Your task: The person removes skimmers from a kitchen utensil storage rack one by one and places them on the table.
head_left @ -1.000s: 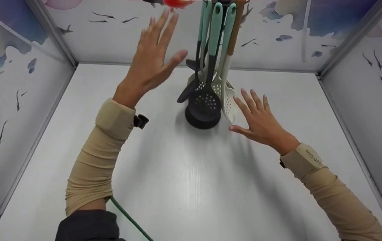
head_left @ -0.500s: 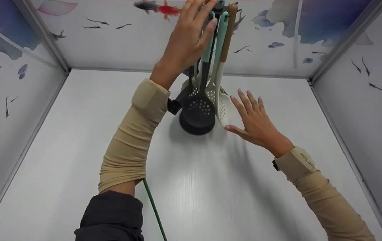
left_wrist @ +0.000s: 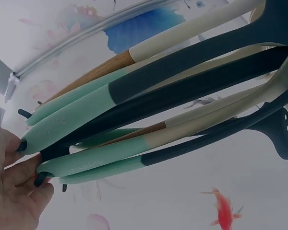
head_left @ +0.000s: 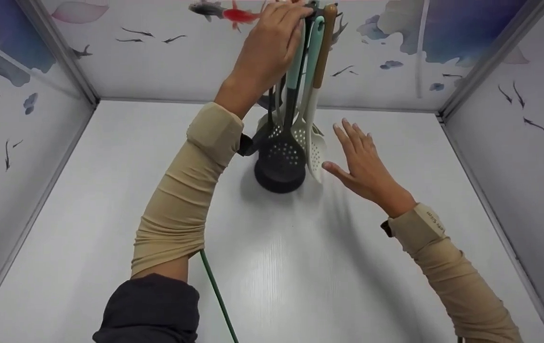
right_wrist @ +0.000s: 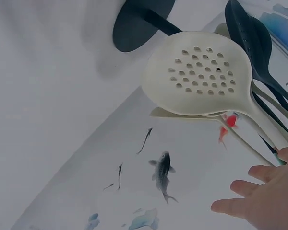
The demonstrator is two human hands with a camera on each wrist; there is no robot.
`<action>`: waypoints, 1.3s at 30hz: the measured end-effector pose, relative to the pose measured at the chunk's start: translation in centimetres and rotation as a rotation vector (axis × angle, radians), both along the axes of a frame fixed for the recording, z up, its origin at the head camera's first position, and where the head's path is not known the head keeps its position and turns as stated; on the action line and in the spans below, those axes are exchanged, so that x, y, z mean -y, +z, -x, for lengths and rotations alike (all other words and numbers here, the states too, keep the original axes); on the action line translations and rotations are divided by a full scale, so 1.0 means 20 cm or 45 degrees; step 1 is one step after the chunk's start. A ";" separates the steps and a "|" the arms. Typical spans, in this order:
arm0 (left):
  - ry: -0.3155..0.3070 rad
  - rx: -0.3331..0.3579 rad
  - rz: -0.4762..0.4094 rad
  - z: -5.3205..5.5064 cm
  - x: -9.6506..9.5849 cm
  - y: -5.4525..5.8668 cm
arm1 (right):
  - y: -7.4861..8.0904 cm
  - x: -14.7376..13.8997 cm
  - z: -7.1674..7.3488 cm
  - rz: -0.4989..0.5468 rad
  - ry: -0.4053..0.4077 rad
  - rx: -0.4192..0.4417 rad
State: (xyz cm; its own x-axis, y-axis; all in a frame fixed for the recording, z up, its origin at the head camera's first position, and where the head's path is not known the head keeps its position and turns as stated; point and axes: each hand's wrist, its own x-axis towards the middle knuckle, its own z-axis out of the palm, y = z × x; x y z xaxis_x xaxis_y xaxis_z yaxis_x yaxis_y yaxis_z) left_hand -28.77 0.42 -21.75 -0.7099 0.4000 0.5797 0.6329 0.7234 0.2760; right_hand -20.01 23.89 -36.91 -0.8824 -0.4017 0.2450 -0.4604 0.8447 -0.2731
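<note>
A rotating-style utensil stand with a round black base (head_left: 279,185) carries several hanging kitchen tools. Among them are a black skimmer (head_left: 281,155), a white skimmer (right_wrist: 197,72) with rows of holes, and mint handles (left_wrist: 69,120). My left hand (head_left: 267,47) is at the top of the stand; in the left wrist view its curled fingers (left_wrist: 26,175) grip the hub by the hooks, close against the handle ends. To the right of the tools, my right hand (head_left: 364,164) hovers with fingers spread, holding nothing, near the white skimmer's edge.
The stand is on a white table (head_left: 272,267) near its back edge. Printed panels (head_left: 157,62) enclose the back and both sides, joined by metal corner posts (head_left: 55,52). A green cable (head_left: 218,293) hangs from the left sleeve.
My left hand has moved right and onto the stand's top, its straight fingers now curled there. The right hand stays beside the tools, tilted slightly. The head view has shifted a little.
</note>
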 end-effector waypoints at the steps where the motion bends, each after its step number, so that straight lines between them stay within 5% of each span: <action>1: 0.005 0.007 -0.006 0.00 0.00 0.00 | 0.00 0.02 0.01 0.048 0.001 0.022; 8: -0.006 -0.005 -0.029 0.00 -0.01 -0.01 | 0.03 0.14 0.12 0.498 0.002 0.206; 16: -0.028 -0.009 -0.027 0.00 -0.02 -0.01 | 0.00 0.23 0.23 0.928 0.046 0.221; 25: -0.031 0.008 -0.048 0.01 0.00 -0.02 | -0.05 0.25 0.26 1.047 -0.017 0.102; 39: -0.002 -0.023 -0.050 0.01 -0.01 -0.03 | -0.02 0.20 0.22 0.988 -0.145 -0.001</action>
